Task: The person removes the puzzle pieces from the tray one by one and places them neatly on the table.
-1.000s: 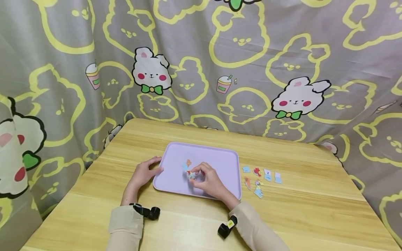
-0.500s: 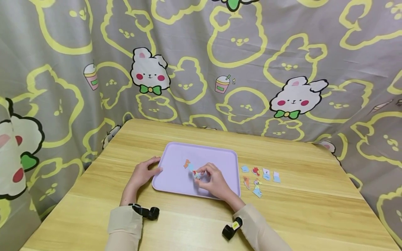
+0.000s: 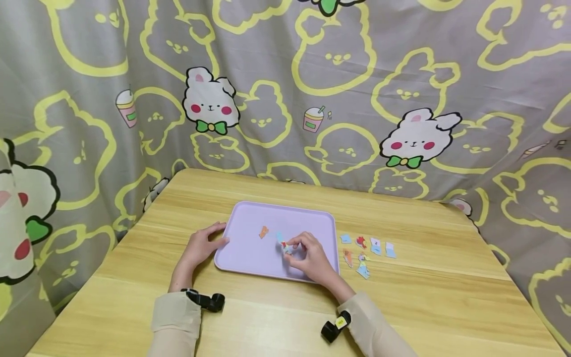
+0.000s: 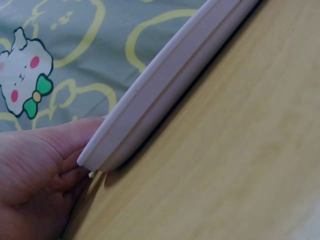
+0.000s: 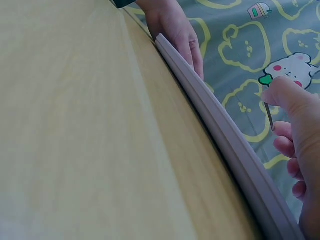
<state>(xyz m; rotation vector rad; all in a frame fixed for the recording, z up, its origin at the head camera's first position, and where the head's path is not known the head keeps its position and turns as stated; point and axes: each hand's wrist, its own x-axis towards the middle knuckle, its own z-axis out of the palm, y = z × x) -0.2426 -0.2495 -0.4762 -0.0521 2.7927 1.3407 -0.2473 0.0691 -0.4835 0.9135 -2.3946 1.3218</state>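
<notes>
In the head view, a lilac tray (image 3: 250, 263) lies on the wooden table. My left hand (image 3: 202, 246) holds its left rim, thumb over the edge and fingers along the outside. Over the middle of the tray, my right hand (image 3: 311, 258) pinches a small jigsaw puzzle piece (image 3: 284, 245) with red and pale blue on it. A light blue part (image 3: 279, 236) shows just beyond it; whether it is joined cannot be told. The right wrist view shows the thin piece (image 5: 270, 115) edge-on between thumb and finger. An orange puzzle piece (image 3: 264, 231) lies on the tray, to the left.
Right of the tray, several loose pieces lie on the table (image 3: 424, 287), among them a red piece (image 3: 361, 242), an orange piece (image 3: 348, 258) and a blue-and-yellow piece (image 3: 363, 267). A grey patterned curtain (image 3: 267, 114) hangs behind the table and at both sides.
My right hand has moved right across the tray with the pinched piece, and the light blue part has shifted with it, away from the orange piece. My left hand stays at the rim.
</notes>
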